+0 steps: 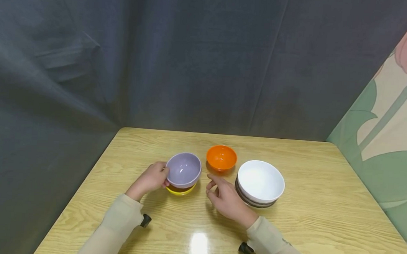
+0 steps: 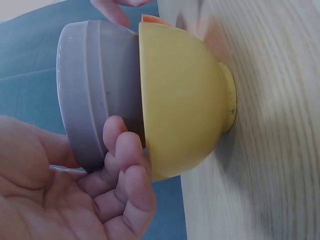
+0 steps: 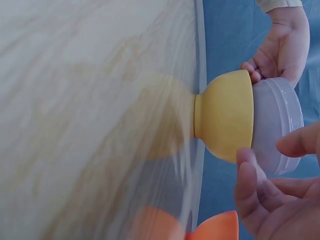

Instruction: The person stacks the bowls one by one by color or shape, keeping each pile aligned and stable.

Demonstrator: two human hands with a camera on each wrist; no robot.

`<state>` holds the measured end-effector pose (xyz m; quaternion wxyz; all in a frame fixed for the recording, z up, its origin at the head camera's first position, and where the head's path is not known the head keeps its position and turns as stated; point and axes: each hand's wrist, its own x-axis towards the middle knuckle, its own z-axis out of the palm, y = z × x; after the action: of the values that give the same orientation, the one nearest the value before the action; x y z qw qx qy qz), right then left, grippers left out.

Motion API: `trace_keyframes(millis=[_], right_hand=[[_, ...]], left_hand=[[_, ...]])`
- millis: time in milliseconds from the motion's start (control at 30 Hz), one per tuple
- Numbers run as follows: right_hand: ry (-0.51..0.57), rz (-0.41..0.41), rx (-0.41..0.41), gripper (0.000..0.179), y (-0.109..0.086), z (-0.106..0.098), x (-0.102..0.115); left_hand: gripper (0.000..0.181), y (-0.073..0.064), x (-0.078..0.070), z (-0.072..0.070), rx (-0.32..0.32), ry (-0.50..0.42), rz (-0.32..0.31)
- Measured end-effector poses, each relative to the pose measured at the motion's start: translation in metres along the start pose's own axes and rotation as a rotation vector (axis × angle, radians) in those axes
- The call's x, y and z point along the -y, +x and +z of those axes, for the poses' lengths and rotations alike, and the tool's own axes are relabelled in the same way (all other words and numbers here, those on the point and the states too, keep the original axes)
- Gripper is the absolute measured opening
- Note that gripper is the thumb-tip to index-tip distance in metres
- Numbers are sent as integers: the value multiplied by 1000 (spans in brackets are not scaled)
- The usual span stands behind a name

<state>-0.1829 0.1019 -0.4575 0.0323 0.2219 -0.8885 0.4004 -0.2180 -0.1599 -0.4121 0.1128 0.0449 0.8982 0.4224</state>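
My left hand [image 1: 151, 180] pinches the left side of a purple bowl [image 1: 184, 169], thumb at its rim and fingers curled beneath. The purple bowl sits partly inside a yellow bowl [image 2: 185, 100], whose foot stands on the wooden table. Most of the yellow bowl is hidden from above; only its front rim shows in the head view. My right hand [image 1: 225, 199] hovers to the right of these two bowls, its fingers loosely bent and holding nothing. In the right wrist view its fingertips [image 3: 245, 155] overlap the bowls' near side.
Behind my right hand stands an orange bowl [image 1: 221, 158]. Farther right, a white bowl [image 1: 261, 180] is nested in dark brownish-grey bowlware [image 1: 254, 203]. A dark curtain [image 1: 207, 62] hangs along the table's back and left, and a flower-patterned panel [image 1: 390, 129] borders the right side.
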Motion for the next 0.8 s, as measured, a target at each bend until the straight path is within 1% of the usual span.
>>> trace_keyframes(millis=[133, 267, 467, 633, 700, 800], right_hand=[[45, -8, -9, 44, 0, -1, 3], [91, 9, -8, 43, 0, -2, 4], [214, 78, -4, 41, 3, -2, 7], [295, 133, -3, 38, 5, 0, 10], [300, 136, -10, 38, 4, 0, 10], [302, 138, -18, 39, 4, 1, 11]], left_hand=[[38, -2, -2, 3, -19, 7, 12], [35, -4, -3, 8, -28, 8, 24], [30, -3, -5, 17, -49, 47, 64], [37, -3, -3, 21, -79, 100, 75], [40, -3, -2, 23, -89, 118, 82], [40, -3, 0, 26, -107, 138, 97]])
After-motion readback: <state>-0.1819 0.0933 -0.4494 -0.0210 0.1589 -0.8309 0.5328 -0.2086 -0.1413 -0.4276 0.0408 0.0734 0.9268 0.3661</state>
